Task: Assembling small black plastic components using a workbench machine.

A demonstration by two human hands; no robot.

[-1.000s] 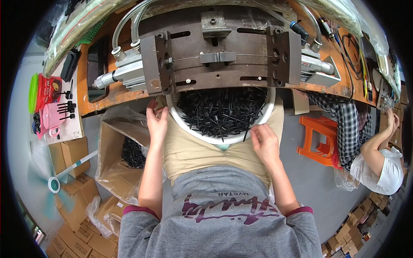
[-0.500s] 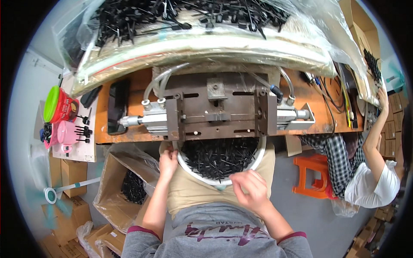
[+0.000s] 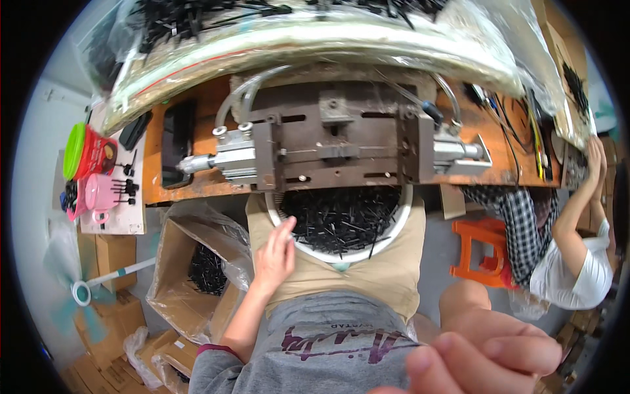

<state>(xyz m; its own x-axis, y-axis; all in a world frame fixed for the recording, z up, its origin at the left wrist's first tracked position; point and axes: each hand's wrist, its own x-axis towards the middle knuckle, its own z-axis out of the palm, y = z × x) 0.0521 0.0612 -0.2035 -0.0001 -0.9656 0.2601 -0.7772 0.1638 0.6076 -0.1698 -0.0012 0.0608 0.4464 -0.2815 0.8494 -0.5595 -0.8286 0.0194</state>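
Note:
On my lap, under the table edge, rests a round white-rimmed basin (image 3: 388, 240) full of small black plastic pieces (image 3: 338, 220) with thin stems. My left hand (image 3: 274, 257) is at the basin's near-left rim, fingers stretched out and close together; nothing shows in it. My right hand (image 3: 489, 351) is raised close to the camera at the lower right, its fingers curled together. Whether it pinches something small cannot be made out. Ahead of me stands a brown metal fixture (image 3: 302, 134) with a silver air cylinder (image 3: 237, 159) on its left and another cylinder (image 3: 453, 152) on its right.
A plastic-covered pile of black pieces (image 3: 197, 23) lies beyond the fixture. On the left are a pink cup (image 3: 100, 194), a dark phone (image 3: 177, 144) and an open lined carton (image 3: 172, 262). An orange stool (image 3: 469, 253) and a seated co-worker (image 3: 567, 262) are at the right.
My right hand has left the basin's near rim and come back and up toward the camera at the right. My left hand has shifted slightly right along the rim, its fingers now straighter.

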